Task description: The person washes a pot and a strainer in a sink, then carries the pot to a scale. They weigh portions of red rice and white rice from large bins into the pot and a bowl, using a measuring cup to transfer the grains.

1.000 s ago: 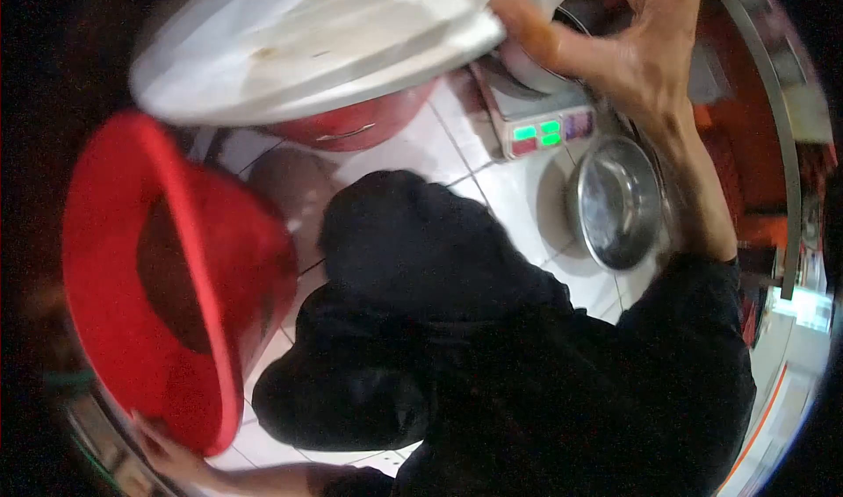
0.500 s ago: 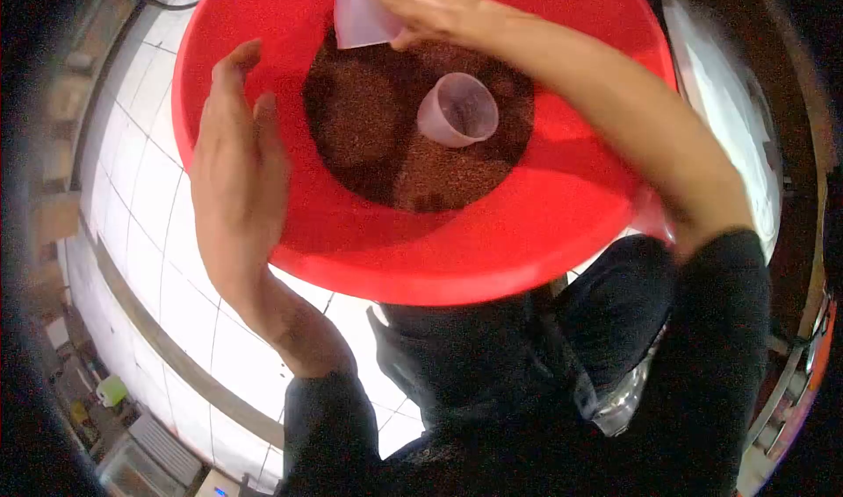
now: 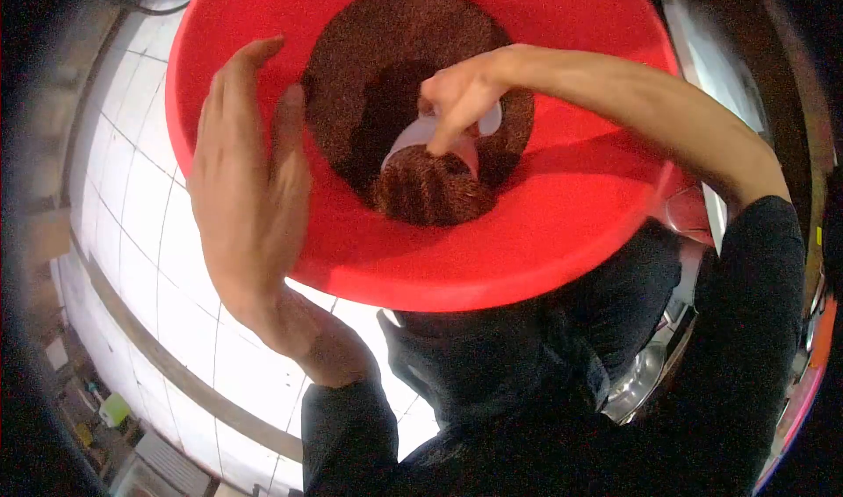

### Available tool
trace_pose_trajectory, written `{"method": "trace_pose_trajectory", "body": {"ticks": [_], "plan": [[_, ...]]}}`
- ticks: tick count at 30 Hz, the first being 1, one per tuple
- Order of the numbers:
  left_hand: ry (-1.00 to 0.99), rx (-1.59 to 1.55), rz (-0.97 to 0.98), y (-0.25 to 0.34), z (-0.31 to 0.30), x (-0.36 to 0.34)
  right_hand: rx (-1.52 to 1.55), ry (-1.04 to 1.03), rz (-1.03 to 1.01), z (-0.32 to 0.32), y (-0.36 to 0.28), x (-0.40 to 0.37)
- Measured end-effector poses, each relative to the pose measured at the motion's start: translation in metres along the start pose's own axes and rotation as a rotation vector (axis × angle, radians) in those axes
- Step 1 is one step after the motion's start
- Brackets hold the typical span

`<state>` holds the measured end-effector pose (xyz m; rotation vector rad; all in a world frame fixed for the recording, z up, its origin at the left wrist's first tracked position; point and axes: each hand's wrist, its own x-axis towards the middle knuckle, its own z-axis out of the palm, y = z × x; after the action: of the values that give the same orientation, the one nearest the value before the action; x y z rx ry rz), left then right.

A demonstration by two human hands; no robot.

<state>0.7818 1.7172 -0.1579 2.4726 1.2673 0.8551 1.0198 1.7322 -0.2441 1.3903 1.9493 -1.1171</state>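
Right hand [image 3: 461,102]: clenched around a translucent plastic cup [image 3: 411,144], fingers wrapped over its top side, knuckles toward the camera. The cup lies tilted, almost on its side, pushed into the brown granules [image 3: 395,40]. Its lower edge is buried, and a small heap of granules sits against it at 6 o'clock. The forearm comes in from 3 o'clock, bare to the elbow, then a dark sleeve [image 3: 755,321].

Left hand [image 3: 250,190]: released, holding nothing. It is flat, fingers straight and together pointing to 12 o'clock, thumb apart on the inner side. It lies over the rim and inner wall of the red basin [image 3: 492,286] at the basin's 9 o'clock. Can't tell how firm the contact is. The wrist runs down to 6 o'clock into a dark sleeve.

The granules form a round patch on the basin floor, off-centre toward 12 o'clock. A darker dip lies just at 9 o'clock of the cup. The basin wall around the patch is bare red.

The basin fills the upper half of the view, directly over the person's dark-clothed lap [image 3: 492,365].

Outside the basin:
- white tiled floor [image 3: 158,216] from 8 to 10 o'clock
- part of a steel bowl [image 3: 645,378] at 4 o'clock, half hidden by clothing
- white surface [image 3: 711,58] at 2 o'clock behind the rim, too cropped to identify
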Motion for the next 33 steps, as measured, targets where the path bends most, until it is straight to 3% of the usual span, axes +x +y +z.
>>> {"method": "trace_pose_trajectory", "body": {"ticks": [2,8,10,12,14,22,25,28,31,32,33], "plan": [[0.043,-0.001,0.031,0.000,0.002,0.000,0.338,-0.182,-0.051,-0.005,0.023,-0.025],[0.018,0.045,0.109,-0.007,-0.001,-0.005,0.890,-0.014,-0.020,0.007,0.029,-0.121],[-0.013,0.072,0.098,-0.008,0.000,-0.006,1.165,0.095,-0.123,0.013,0.025,-0.143],[-0.018,0.056,0.105,-0.001,-0.019,-0.007,1.177,0.194,-0.081,0.016,-0.002,-0.182],[-0.024,0.049,0.112,-0.005,-0.020,-0.008,1.281,0.485,-0.086,0.025,-0.018,-0.191],[-0.070,0.068,0.221,-0.003,0.001,-0.015,1.500,0.878,-0.154,0.079,-0.043,-0.251],[-0.115,0.056,0.111,0.001,0.002,-0.015,1.561,1.014,-0.138,0.104,-0.043,-0.283],[-0.151,0.043,0.129,-0.013,-0.012,-0.021,1.612,1.161,-0.096,0.144,-0.057,-0.323],[-0.199,0.005,-0.048,-0.009,-0.017,-0.026,1.731,1.239,-0.027,0.194,-0.058,-0.363],[-0.232,0.047,-0.057,-0.008,-0.019,-0.026,1.650,1.462,0.028,0.212,-0.069,-0.376],[-0.249,0.046,-0.061,-0.012,-0.020,-0.024,1.677,1.459,0.120,0.229,-0.067,-0.391]]}}
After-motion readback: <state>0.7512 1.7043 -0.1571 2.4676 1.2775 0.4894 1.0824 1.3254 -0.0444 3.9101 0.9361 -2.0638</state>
